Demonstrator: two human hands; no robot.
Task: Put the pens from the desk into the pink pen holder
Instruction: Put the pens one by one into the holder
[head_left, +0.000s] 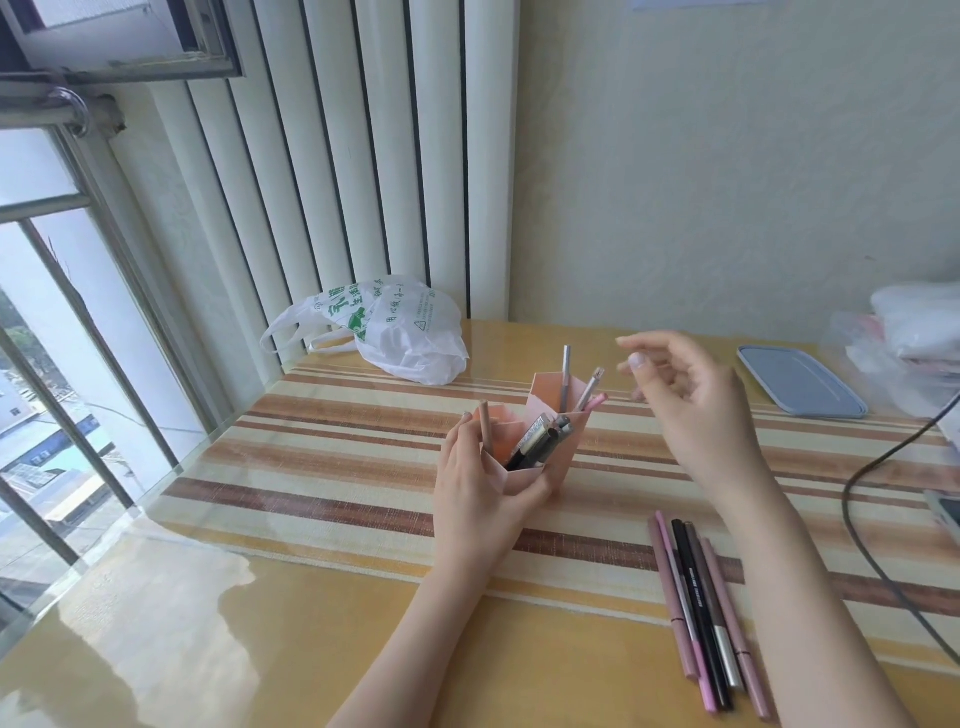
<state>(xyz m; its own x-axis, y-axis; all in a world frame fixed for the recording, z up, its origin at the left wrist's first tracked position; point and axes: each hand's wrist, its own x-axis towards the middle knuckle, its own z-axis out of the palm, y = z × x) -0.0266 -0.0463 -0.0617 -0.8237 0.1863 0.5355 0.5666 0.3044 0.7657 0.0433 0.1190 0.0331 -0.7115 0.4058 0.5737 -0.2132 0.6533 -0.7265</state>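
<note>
The pink pen holder (563, 452) stands on the striped desk mat near the middle. Several pens stick out of its compartments (540, 441). My left hand (478, 488) grips the holder from its left and front side. My right hand (685, 395) hovers above and to the right of the holder, fingers apart and loosely curled, with nothing in it. Several pens (701, 608), pink, black and grey-brown, lie side by side on the desk at the lower right, below my right forearm.
A white plastic bag (395, 327) with green print lies at the back left. A blue-grey lid (800, 379) sits at the back right, beside a pile of plastic-wrapped items (914, 332). A black cable (883, 467) curves along the right side. A window is at the left.
</note>
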